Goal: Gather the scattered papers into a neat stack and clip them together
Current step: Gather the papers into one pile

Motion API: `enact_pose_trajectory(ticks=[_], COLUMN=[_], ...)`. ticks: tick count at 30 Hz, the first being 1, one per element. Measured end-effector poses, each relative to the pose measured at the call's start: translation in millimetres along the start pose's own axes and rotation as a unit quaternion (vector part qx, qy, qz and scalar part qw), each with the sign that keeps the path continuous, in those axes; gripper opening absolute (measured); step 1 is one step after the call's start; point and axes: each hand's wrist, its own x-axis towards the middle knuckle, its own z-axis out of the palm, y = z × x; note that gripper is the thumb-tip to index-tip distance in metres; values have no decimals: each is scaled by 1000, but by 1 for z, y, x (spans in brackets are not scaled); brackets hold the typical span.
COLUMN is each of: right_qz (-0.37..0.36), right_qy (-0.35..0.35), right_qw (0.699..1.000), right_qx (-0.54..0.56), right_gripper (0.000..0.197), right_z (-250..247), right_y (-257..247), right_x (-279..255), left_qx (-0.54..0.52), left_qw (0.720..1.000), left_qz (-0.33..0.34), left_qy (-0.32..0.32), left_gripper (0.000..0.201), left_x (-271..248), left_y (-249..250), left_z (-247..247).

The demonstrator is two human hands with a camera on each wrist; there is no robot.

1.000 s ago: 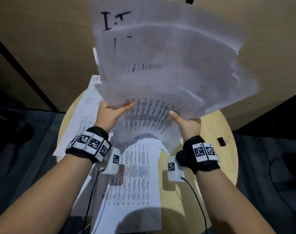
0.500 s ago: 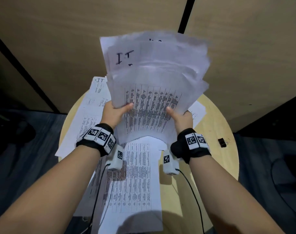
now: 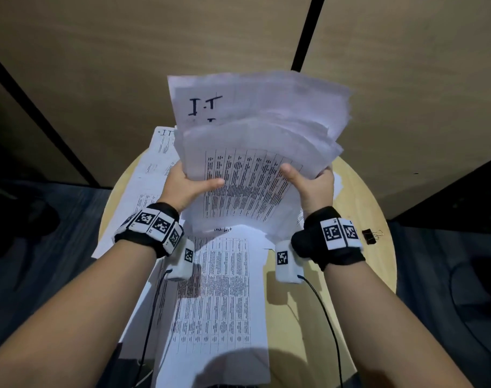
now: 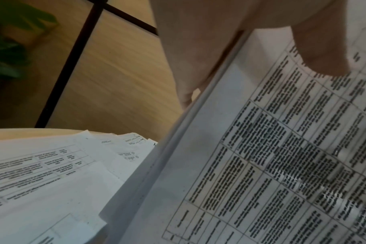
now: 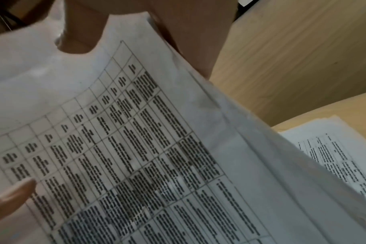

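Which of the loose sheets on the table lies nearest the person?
The table-printed sheet between the forearms; it overhangs the near table edge. The others lie left, behind it.

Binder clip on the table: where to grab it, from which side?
Take the binder clip by its black body, coming from above with the right hand, which is nearest. It lies near the round table edge, wire handles pointing right, nothing around it.

You are holding a fanned stack of papers [image 3: 255, 152] in both hands, left hand [image 3: 186, 186] and right hand [image 3: 311, 186], above the round surface [image 3: 364, 208], binder clip [image 3: 369, 236] lying apart.
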Motion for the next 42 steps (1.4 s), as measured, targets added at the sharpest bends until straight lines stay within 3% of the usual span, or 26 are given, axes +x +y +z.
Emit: enact_pose_trajectory(ticks=[3,5,7,9,11,13,15,18,21,22,24,26,28,29,30,31,33,35,38,42], right_qz=[-30,-143,-297,-396,-440,-439,-412,-400,-436,-438,-408,-320,-131,-4,132,243,346,373,389,390], right_qy=[-5,69,166,192,149,69,7,-3,4,16,66,124,133,117,94,57,-21,-59,-76,-74], right_qw=[999,983,913,825,762,731,728,737,712,717,771,860,950,975,972,950,895,861,850,857], right_qx=[-31,-97,-224,-355,-452,-517,-547,-546,-550,-542,-485,-376,-249,-191,-168,-187,-282,-340,-347,-328], right_gripper=[63,91,105,104,101,95,82,63,67,73,83,83,73,65,57,51,38,29,49,65], right_z=[4,9,19,35,51,61,65,65,65,62,49,30,10,0,-8,-15,-24,-21,-6,16], right_y=[-10,-25,-53,-82,-97,-96,-83,-65,-54,-50,-44,-23,17,39,61,82,119,135,141,147], right_x=[-4,-9,-16,-22,-20,-17,-14,-14,-13,-12,-12,-14,-15,-17,-21,-28,-45,-62,-80,-94], left_qx=[3,-2,3,9,6,-2,-1,-6,-15,-7,7,7,6,1,-4,-11,-7,36,119,140], left_qw=[1000,1000,1000,1000,1000,1000,1000,1000,1000,1000,998,993,983,979,975,971,957,929,874,855], left_qz=[-11,-9,-6,-8,-11,-11,-9,-10,-17,-21,-21,-8,-7,-16,-27,-50,-139,-262,-410,-447], left_qy=[11,7,3,1,-2,-7,-4,-9,-8,5,50,119,183,206,221,233,253,259,231,224], left_gripper=[38,26,28,30,30,30,30,31,28,26,26,25,12,17,21,24,23,7,20,15], left_x=[8,11,14,16,17,16,13,12,12,13,15,19,18,15,11,4,-14,-38,-70,-86], left_y=[-5,-6,-7,-8,-8,-7,-8,-7,-4,-4,-3,0,5,4,2,-4,-28,-62,-115,-137], left_z=[-2,-4,-5,-6,-6,-6,-7,-8,-5,-4,-7,-20,-43,-54,-65,-74,-93,-112,-134,-125])
